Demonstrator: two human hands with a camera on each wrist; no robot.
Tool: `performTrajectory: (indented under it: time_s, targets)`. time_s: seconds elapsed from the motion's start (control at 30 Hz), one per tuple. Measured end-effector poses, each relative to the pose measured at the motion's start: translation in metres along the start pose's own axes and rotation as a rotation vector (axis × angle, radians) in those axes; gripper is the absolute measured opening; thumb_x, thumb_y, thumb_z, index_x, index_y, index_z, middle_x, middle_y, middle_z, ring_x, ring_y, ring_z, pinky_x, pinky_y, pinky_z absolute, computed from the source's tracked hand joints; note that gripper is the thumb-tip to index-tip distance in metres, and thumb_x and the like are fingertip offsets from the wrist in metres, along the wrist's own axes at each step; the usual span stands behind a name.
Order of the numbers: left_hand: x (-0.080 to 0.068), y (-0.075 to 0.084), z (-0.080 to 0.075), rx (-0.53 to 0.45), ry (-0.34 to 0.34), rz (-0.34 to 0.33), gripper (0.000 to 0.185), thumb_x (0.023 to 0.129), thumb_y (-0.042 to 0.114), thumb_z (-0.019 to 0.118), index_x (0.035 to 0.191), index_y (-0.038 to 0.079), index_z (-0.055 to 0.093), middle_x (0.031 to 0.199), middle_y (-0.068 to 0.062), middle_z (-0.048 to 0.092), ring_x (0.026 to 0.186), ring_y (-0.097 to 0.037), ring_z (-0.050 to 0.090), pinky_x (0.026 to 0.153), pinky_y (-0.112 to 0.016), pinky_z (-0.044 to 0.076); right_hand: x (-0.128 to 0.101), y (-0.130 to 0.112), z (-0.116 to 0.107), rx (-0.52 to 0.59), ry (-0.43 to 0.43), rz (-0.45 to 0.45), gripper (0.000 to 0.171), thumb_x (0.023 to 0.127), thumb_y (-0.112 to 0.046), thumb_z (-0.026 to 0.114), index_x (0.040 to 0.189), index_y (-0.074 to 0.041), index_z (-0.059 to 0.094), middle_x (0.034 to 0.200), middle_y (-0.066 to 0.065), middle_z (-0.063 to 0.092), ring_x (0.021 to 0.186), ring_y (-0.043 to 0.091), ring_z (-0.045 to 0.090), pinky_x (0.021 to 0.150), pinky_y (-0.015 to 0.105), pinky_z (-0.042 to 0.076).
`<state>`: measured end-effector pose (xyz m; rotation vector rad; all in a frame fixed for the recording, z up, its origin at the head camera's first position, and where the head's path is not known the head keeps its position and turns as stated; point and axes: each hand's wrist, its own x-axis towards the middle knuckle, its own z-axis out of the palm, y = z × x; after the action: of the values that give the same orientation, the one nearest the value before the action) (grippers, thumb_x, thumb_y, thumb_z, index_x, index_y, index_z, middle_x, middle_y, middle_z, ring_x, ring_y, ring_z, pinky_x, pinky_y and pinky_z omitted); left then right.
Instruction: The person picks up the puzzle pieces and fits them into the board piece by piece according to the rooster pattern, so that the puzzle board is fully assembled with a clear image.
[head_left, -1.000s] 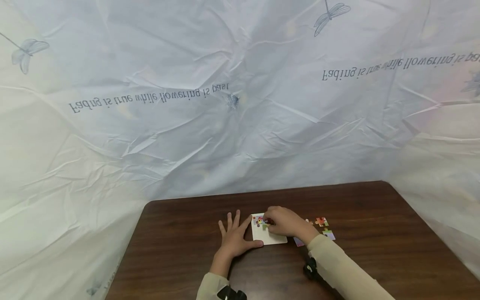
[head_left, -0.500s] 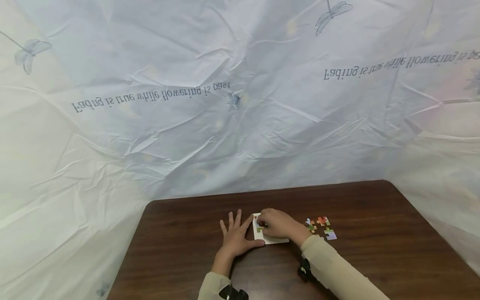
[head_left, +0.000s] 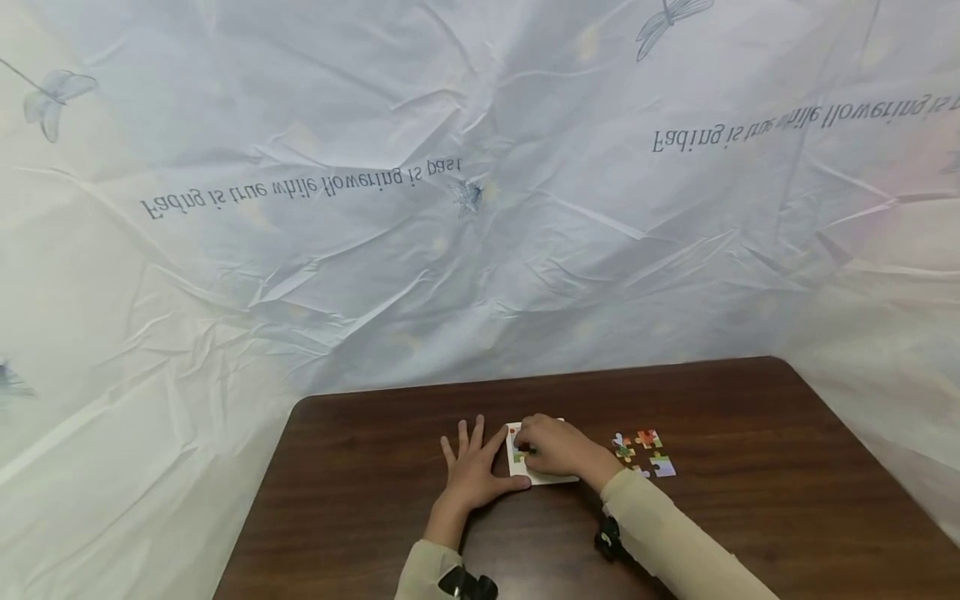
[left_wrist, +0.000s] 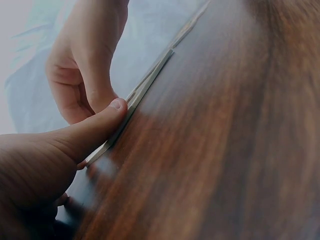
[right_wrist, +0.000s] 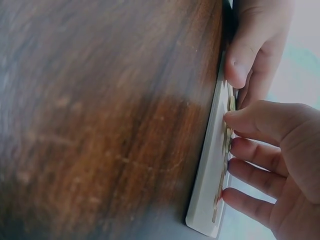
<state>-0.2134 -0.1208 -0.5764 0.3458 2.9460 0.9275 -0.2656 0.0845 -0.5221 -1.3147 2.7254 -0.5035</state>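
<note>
Slippage is your main risk: the white puzzle board [head_left: 551,477] lies flat on the table [head_left: 360,492], pinned only by your left hand [head_left: 472,477], which lies flat with fingers straight and spread, its thumb [left_wrist: 102,125] pressed against the board's near-left edge. If that thumb eases off while your right hand [head_left: 558,450] pushes, I judge the board would skid across the smooth wood away from your right hand. Your right hand sits curled over the board, fingertips [right_wrist: 235,120] bearing down on the colourful puzzle piece [head_left: 521,454] at the board's left part, just beside your left thumb; the fingers are bent and press on the piece, though whether they pinch it or only push it flat you cannot tell from these views. A second risk is a crooked seat: pressed at a tilt, the piece's tabs could ride over its neighbours and lift them. Loose pieces [head_left: 643,452] lie in a small cluster to the right of your right wrist, well apart from the board, and your sleeve [head_left: 660,533] could sweep them if the forearm swings out. The board seems to run its long axis away from you and a little to the left of your right hand, though the hand hides much of it. Which way the piece itself points is too small to tell.
</note>
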Motion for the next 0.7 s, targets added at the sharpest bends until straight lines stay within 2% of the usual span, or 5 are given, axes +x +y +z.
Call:
performTrajectory:
  time_s: [0.53, 0.7]
  targets:
    - [0.025, -0.016, -0.013, -0.003, -0.015, 0.038, 0.103, 0.083, 0.069, 0.080, 0.165, 0.021, 0.040, 0.175, -0.020, 0.010, 0.159, -0.052, -0.006, 0.117, -0.078, -0.012, 0.023, 0.008, -0.007, 0.037, 0.008, 0.025, 0.022, 0.093, -0.003, 0.077, 0.115, -0.005, 0.080, 0.108, 0.006, 0.071, 0.098, 0.022, 0.066, 0.080, 0.037, 0.060]
    - [0.033, -0.023, -0.015, 0.005, -0.032, 0.046, 0.103, 0.083, 0.069, 0.080, 0.165, 0.021, 0.040, 0.175, -0.019, 0.010, 0.159, -0.051, -0.006, 0.117, -0.078, -0.011, 0.031, 0.014, -0.006, 0.078, 0.008, 0.024, 0.023, 0.093, -0.001, 0.076, 0.116, -0.004, 0.080, 0.109, 0.006, 0.071, 0.099, 0.022, 0.068, 0.083, 0.037, 0.060]
